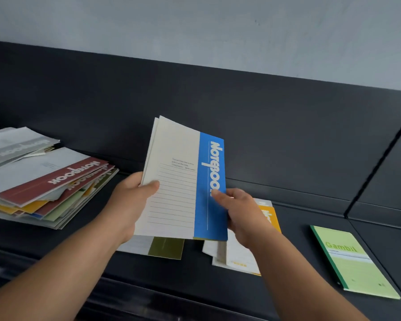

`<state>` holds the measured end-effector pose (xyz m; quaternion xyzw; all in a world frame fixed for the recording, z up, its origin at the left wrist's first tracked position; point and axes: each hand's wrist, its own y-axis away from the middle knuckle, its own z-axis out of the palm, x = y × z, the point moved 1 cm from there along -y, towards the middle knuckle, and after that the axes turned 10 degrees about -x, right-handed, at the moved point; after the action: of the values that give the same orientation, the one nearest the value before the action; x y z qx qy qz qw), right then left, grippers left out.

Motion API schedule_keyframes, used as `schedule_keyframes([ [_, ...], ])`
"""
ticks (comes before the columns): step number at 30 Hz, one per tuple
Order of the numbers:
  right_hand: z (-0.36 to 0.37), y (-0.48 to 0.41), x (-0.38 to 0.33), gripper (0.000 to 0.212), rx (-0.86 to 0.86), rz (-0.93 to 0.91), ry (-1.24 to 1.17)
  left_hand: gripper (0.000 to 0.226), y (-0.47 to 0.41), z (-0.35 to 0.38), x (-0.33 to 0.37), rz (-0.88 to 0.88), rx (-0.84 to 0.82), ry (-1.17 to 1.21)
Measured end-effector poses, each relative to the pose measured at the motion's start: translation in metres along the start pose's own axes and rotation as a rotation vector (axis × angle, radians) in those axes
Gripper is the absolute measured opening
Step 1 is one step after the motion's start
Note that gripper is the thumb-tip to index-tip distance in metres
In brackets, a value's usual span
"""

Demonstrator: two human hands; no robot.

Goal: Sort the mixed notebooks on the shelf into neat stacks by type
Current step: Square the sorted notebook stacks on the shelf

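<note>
Blue notebook (183,181) held up above the shelf (299,230).
The left hand (130,200) pinched its pale edge, the right hand (239,214) its blue spine side; thin, light and likely floppy (another cover showed behind), it seemed best gripped by both long edges.

A dark shelf (294,269) is seen. A messy pile of notebooks (44,181) is laid on its left end. Near the middle, an olive-banded notebook (166,247) and a small heap of yellow-banded notebooks (241,260) are laid flat. A green notebook (354,260) is laid further right.
</note>
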<state>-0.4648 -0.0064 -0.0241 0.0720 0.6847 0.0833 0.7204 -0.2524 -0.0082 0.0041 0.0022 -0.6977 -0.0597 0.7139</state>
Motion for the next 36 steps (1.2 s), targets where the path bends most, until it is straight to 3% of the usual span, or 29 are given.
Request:
schedule_keyframes([
  [7, 0.037, -0.015, 0.011, 0.010, 0.016, 0.028, -0.022, 0.036, -0.002, -0.032, -0.002, -0.007, 0.122, 0.024],
  [19, 0.077, -0.036, 0.025, 0.012, 0.139, 0.045, 0.041, 0.031, -0.013, -0.089, -0.020, 0.037, 0.211, -0.024],
  [24, 0.078, -0.039, 0.031, 0.017, 0.198, 0.075, 0.131, 0.028, -0.015, -0.113, -0.018, 0.079, 0.340, -0.050],
  [28, 0.078, -0.038, 0.039, 0.007, 0.202, 0.104, 0.200, 0.032, -0.013, -0.126, -0.012, 0.135, 0.420, -0.065],
  [36, 0.081, -0.028, 0.030, 0.005, 0.154, 0.071, 0.379, 0.031, -0.013, -0.101, -0.010, 0.088, 0.272, -0.003],
])
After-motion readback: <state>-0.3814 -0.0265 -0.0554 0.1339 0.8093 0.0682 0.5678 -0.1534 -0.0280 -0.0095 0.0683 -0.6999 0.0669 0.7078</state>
